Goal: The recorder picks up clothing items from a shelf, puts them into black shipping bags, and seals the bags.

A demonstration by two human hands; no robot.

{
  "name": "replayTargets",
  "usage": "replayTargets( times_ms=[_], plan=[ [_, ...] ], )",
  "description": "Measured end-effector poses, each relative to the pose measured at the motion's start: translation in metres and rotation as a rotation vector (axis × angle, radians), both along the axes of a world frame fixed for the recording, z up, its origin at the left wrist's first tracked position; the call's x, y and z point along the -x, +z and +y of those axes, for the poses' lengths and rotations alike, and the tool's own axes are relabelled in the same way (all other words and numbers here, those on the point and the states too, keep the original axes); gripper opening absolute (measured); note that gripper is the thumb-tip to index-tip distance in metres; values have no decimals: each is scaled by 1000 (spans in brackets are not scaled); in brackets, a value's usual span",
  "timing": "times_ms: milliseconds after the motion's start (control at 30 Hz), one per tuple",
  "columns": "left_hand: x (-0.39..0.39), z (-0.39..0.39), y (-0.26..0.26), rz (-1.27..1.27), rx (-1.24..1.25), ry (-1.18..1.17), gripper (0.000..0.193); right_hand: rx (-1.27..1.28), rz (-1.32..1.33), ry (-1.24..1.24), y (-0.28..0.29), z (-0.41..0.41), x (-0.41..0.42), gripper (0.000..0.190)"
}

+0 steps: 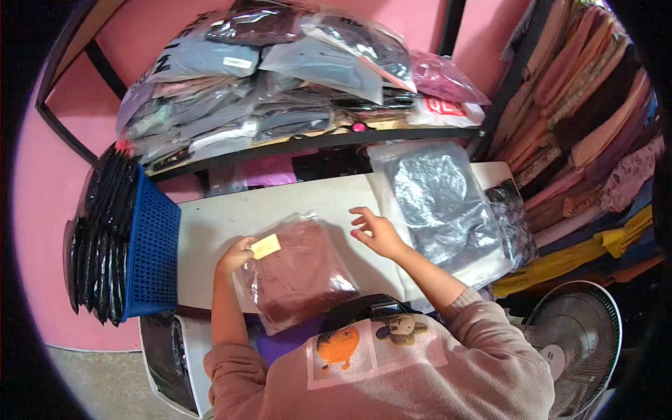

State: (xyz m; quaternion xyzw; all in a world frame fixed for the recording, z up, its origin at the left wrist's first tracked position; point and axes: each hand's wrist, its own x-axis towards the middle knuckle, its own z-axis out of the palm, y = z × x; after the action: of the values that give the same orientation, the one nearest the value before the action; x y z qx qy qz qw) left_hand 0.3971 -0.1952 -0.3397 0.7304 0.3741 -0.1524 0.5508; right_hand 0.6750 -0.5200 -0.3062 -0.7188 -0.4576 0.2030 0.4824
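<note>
My left hand grips the left edge of a clear plastic bag with a folded reddish-brown garment inside, tilted above the near edge of a white table. A small yellow paper tag with writing lies at the bag's upper left, by my left fingers. My right hand is raised to the right of the bag, holding nothing, with its fingers apart and slightly curled. Beyond it, a large clear bag with dark contents rests on the table's right part.
A blue plastic basket with several black packages stands at left. A shelf behind the table bears piled bagged garments. Hanging cloths crowd the right side, above a fan. A patterned dark package lies at the table's right end.
</note>
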Motion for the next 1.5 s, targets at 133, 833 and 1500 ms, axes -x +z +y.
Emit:
replayTargets(
  times_ms=[133, 833, 1500],
  plan=[
    [-18, -84, -50, 225, -990, 106, 64, 237, -121, -210, -7, -141, -55, 22],
    [-226, -410, -33, -443, -617, -394, 31, 213, -203, -137, -112, -275, -73, 41],
    [-235, -407, 14, -704, -586, -131, 34, 212, -631, -106, -126, -234, -114, 25]
  ],
)
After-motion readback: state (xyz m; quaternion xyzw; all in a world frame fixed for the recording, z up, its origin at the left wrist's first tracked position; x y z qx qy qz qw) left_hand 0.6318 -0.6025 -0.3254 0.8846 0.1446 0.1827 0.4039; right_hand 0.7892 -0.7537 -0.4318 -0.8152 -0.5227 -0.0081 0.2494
